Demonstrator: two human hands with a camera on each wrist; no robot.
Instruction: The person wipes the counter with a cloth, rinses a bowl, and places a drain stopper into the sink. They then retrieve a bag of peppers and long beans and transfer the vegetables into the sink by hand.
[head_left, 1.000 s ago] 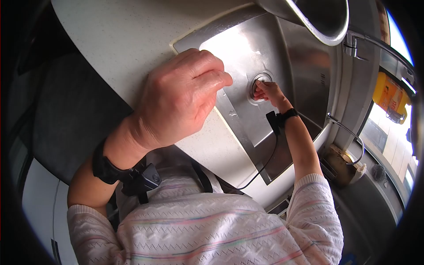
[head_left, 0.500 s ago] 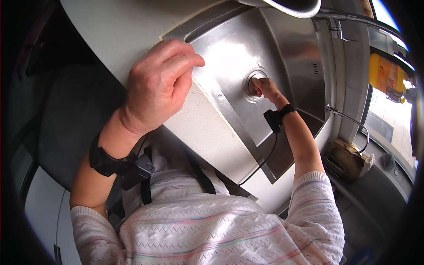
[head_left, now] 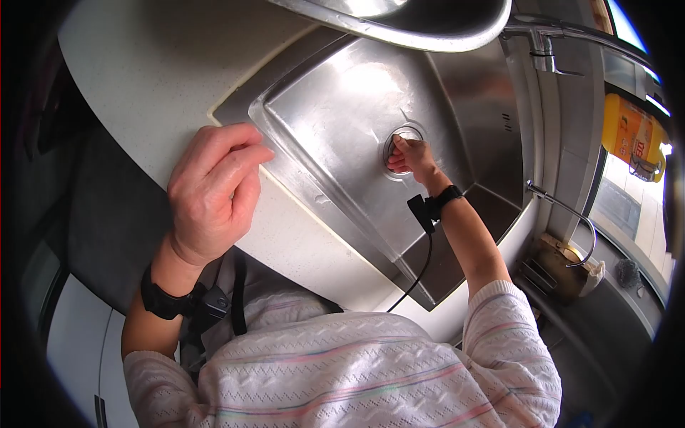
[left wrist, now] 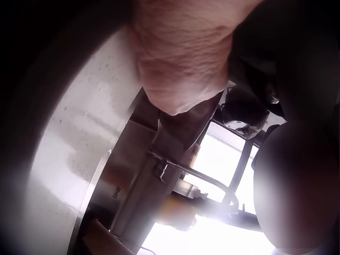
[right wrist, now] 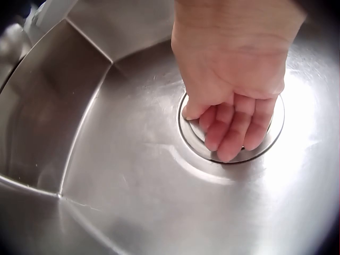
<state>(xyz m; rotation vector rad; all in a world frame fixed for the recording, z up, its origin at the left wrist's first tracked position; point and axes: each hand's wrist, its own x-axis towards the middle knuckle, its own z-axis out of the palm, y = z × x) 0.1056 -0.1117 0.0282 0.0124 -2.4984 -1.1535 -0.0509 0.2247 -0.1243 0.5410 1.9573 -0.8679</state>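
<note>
In the head view, the right hand (head_left: 415, 158) is down in the steel sink (head_left: 342, 114), at the round drain (head_left: 387, 157). The right wrist view shows the same hand (right wrist: 234, 79) with thumb and curled fingers gripping the drain cover (right wrist: 199, 130) inside the ring; the fingers hide much of it. Off to the left, the left hand (head_left: 217, 192) hangs in the air by the counter's front edge, fingers loosely curled, holding nothing. Only the heel and wrist of the left hand (left wrist: 183, 64) show in the left wrist view.
A large metal bowl (head_left: 428, 32) overhangs the sink's far side. Beside it stands a faucet (head_left: 542, 53), with a thin curved spout (head_left: 571, 214) farther right. A yellow bottle (head_left: 631, 135) is near the window. The pale counter (head_left: 150, 93) borders the sink.
The left hand has drifted left and down in the head view, away from the sink. The right hand stays at the drain. The viewpoint has shifted, and more of the sink's left corner shows.
</note>
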